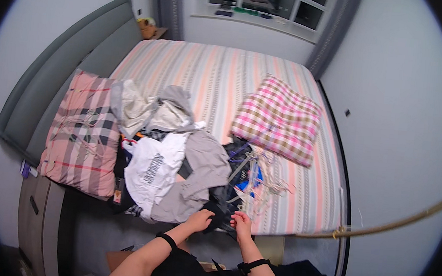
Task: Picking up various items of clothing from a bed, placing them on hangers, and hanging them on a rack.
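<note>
At the near edge of the bed, my left hand (200,219) has its fingertips against a black garment (219,213); whether it grips the cloth is hard to see. My right hand (242,223) is just across from it, fingers curled, beside the same dark cloth. Left of the hands lie a grey-beige garment (207,162) and a white T-shirt (155,167) with dark print. Several pale clothes hangers (274,184) are heaped beyond my right hand, partly over dark clothing and a blue item (254,182).
A pink plaid pillow (83,134) with hangers on it leans near the grey headboard (65,69). A checked cushion (279,119) rests on the striped bedsheet (219,67). Grey-and-cream clothing (172,110) lies behind the T-shirt. A long pole (395,224) sticks out at right.
</note>
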### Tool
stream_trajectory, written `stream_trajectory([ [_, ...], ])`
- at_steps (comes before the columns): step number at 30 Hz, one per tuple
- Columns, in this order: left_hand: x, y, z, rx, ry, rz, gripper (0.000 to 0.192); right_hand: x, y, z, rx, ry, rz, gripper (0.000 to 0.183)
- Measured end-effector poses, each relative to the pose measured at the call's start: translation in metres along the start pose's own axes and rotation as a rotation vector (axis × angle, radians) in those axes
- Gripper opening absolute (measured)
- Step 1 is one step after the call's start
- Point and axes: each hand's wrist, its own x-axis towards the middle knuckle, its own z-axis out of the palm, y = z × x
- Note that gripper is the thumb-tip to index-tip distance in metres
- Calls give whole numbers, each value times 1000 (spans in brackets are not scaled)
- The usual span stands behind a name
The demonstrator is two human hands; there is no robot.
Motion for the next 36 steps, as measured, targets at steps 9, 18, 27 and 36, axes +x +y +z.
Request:
stream_trajectory([
  [9,2,-191,-103,-24,199,-495,32,72,30,158,-231,-150,243,17],
  [18,33,-290,-164,-56,365,-1282,93,107,63,224,-362,-214,305,14],
  [27,11,-339,-141,-206,407,-1085,70,115,47,233,-420,-284,355,14],
  [36,24,-209,-161,-44,519,-239,15,119,17,248,-674,-383,-77,31],
])
